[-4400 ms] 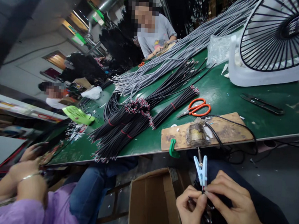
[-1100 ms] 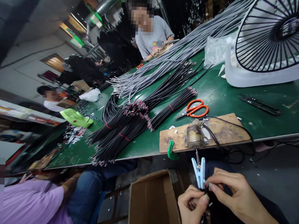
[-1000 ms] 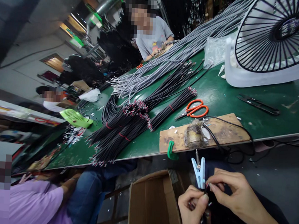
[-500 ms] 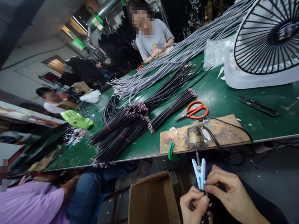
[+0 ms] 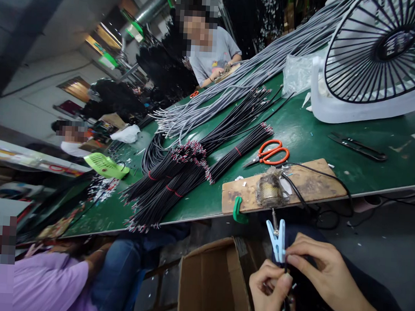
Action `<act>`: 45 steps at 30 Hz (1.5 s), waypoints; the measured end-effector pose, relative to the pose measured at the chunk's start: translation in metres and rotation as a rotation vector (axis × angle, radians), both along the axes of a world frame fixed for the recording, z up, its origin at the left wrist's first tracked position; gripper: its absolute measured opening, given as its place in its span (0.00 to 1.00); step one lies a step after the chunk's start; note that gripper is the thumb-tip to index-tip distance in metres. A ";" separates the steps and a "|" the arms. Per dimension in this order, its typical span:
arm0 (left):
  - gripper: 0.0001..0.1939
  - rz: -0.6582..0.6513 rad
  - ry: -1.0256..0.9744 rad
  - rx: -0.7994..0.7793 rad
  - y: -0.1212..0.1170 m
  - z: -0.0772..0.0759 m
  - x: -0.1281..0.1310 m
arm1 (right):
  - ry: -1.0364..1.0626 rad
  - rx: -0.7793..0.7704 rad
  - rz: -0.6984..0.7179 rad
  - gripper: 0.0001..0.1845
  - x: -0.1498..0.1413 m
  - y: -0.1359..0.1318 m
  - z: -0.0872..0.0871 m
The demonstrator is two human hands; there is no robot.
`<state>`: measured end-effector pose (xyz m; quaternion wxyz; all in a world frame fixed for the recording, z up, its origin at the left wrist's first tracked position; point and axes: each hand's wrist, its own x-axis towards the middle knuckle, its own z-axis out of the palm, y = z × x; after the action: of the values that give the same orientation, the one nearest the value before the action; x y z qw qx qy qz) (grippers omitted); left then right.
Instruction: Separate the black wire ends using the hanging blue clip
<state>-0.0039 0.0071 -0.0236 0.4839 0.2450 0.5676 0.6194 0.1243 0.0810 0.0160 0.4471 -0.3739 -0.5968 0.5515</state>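
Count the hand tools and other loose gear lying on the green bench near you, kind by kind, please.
Scissors: 1
Black snips: 1
Fan: 1
Wooden board: 1
Green clamp: 1
Total: 5
Below the bench, the left hand and right hand pinch black wires at a blue clip.

No words, numbers or brand marks can be read anywhere. The print on the grey shirt (image 5: 216, 58) is too small to make out. The lit green signs (image 5: 108, 60) are blurred.
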 end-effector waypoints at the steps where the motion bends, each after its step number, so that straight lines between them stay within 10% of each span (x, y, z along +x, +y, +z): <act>1: 0.13 0.005 -0.007 0.010 -0.001 -0.001 0.001 | 0.012 -0.071 0.015 0.11 0.000 0.001 0.000; 6: 0.13 0.000 -0.121 0.011 -0.001 -0.002 0.003 | 0.122 -0.269 0.063 0.17 -0.004 -0.001 -0.003; 20: 0.20 0.009 -0.168 -0.108 0.002 0.014 0.006 | 0.012 -0.006 0.052 0.11 0.000 0.003 0.001; 26: 0.11 -0.014 -0.102 0.149 0.005 0.032 0.000 | 0.383 -0.457 0.397 0.16 -0.001 0.007 0.001; 35: 0.05 -0.075 0.121 0.214 0.021 0.055 -0.016 | 0.379 -0.498 0.289 0.26 -0.020 0.037 0.021; 45: 0.11 -0.091 0.079 0.160 0.029 0.045 -0.014 | 0.641 -0.683 0.306 0.24 -0.027 0.032 0.013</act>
<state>-0.0176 0.0358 0.0216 0.4676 0.3325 0.5234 0.6300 0.0977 0.1128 0.0290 0.3738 -0.2188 -0.2622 0.8623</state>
